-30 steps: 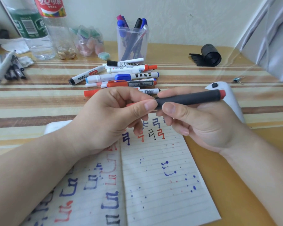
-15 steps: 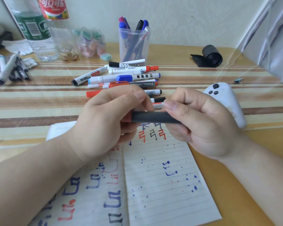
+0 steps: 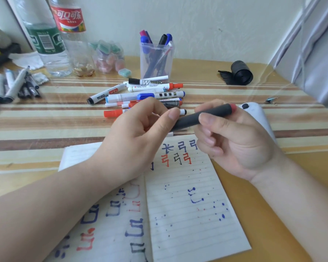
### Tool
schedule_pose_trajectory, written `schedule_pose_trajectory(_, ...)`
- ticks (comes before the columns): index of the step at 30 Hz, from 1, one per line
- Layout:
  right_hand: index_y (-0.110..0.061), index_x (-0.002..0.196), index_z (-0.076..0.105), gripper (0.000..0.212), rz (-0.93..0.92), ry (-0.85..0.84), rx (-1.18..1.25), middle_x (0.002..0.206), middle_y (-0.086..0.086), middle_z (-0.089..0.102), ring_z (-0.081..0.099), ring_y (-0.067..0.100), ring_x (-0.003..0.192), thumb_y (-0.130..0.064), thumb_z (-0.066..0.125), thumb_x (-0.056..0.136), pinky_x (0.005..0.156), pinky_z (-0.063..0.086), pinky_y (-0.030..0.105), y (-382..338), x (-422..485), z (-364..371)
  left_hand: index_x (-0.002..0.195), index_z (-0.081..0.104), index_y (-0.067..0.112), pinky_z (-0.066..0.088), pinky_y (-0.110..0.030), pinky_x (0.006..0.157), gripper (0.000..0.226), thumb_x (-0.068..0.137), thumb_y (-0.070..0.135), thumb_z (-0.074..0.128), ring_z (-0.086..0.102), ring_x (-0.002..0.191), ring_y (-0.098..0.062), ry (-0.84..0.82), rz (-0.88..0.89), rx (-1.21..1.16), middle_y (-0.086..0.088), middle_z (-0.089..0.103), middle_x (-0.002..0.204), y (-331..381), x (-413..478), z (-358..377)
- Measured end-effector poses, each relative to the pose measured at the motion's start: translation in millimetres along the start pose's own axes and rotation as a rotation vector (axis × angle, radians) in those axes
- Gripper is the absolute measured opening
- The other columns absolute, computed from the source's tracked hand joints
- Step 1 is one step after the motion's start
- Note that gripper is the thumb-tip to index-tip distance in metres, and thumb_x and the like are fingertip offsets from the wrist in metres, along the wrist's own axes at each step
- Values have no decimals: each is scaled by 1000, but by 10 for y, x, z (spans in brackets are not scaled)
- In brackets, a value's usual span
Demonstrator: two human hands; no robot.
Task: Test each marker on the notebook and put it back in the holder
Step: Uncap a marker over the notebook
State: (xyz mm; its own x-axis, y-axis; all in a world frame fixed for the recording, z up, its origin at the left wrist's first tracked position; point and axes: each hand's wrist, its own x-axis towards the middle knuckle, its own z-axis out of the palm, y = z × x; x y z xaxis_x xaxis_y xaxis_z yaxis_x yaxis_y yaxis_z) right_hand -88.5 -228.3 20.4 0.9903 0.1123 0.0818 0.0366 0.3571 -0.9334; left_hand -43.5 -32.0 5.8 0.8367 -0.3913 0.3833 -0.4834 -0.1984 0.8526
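Both hands hold the black marker (image 3: 216, 111) above the notebook (image 3: 187, 224): left hand (image 3: 138, 135) pinching its hidden tip end, right hand (image 3: 237, 146) round the barrel. Level before, it now tilts; likely capping, holder (image 3: 169, 59) next.

Two bottles (image 3: 47, 44), one holder (image 3: 156, 62), one notebook (image 3: 189, 220) (open).

Left hand (image 3: 138, 137) and right hand (image 3: 237, 146) (forearms converging) each grip the marker (image 3: 189, 121).
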Motion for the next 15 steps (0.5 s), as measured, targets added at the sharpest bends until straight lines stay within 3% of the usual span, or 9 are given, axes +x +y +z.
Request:
schedule_pose_trajectory(3,-8,96,73,15,6,94,-84,65,7,52,47,17,59,-3,72,82,47,36,23,-40,-36,67,91,54,24,40,-35,59,38,100,59,42,47,64,-20,41,11,10,0,50,66,-56,10,-43)
schedule_pose_trajectory(6,-7,102,73,19,-81,147,-247,69,6,57,50,17,64,-12,74,83,49,40,24,-204,-119,156,97,55,15,41,-28,61,58,95,68,32,49,68,-23,126,-54,-143,-11,52,76,-133,40,-81)
schedule_pose_trajectory(9,-13,97,74,12,-201,169,-461,70,3,60,51,22,65,-18,75,86,51,42,26,-413,-172,247,94,60,15,40,-26,56,60,96,66,28,49,57,-16,210,-45,-205,-4,55,68,-137,53,-95)
schedule_pose_trajectory(13,-20,89,75,14,-263,223,-697,72,2,66,55,21,56,-34,78,87,52,45,24,-599,-68,374,84,62,21,38,-39,58,56,97,66,31,48,59,-23,278,-51,-272,4,51,61,-165,43,-88)
schedule_pose_trajectory(15,-16,91,73,15,-299,268,-764,71,2,70,57,17,50,-30,76,88,50,46,22,-641,69,416,80,61,20,40,-43,59,55,98,65,34,47,59,-21,280,-55,-273,4,49,59,-151,48,-102)
